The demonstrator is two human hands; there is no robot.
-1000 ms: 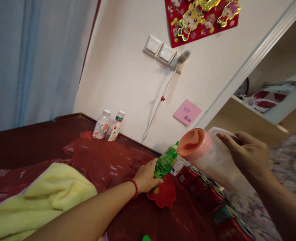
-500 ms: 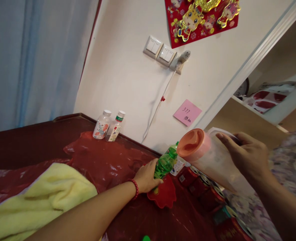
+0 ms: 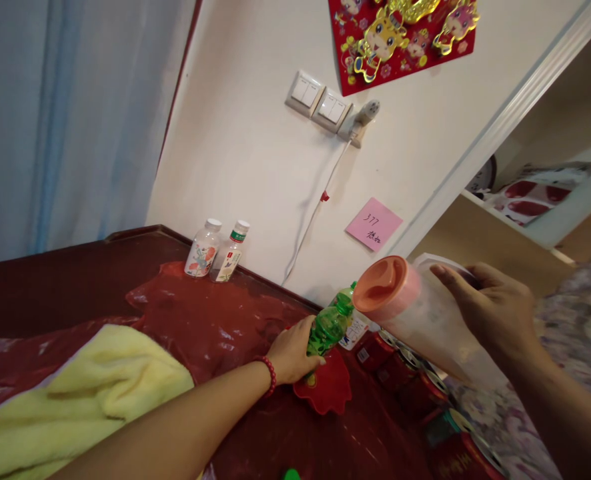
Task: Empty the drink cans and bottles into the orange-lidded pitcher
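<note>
My left hand (image 3: 290, 350), with a red bead bracelet at the wrist, is wrapped round a green plastic bottle (image 3: 330, 328). The bottle leans to the right above a red scalloped dish (image 3: 328, 387); its lower part is hidden by my fingers. On the right, my right hand (image 3: 500, 310) grips the handle of a cloudy plastic pitcher (image 3: 440, 323). The pitcher has a pink-orange lid (image 3: 381, 288) and is tilted, its lid end close to the bottle's neck. Whether the two touch, I cannot tell. No flow of liquid is visible between them.
Several drink cans (image 3: 423, 393) line the table's right side. Two clear bottles with white caps (image 3: 203, 250) stand by the wall. A yellow towel (image 3: 125, 380) lies at left on red plastic sheeting (image 3: 225, 313). A green cap (image 3: 291, 474) shows at the bottom edge.
</note>
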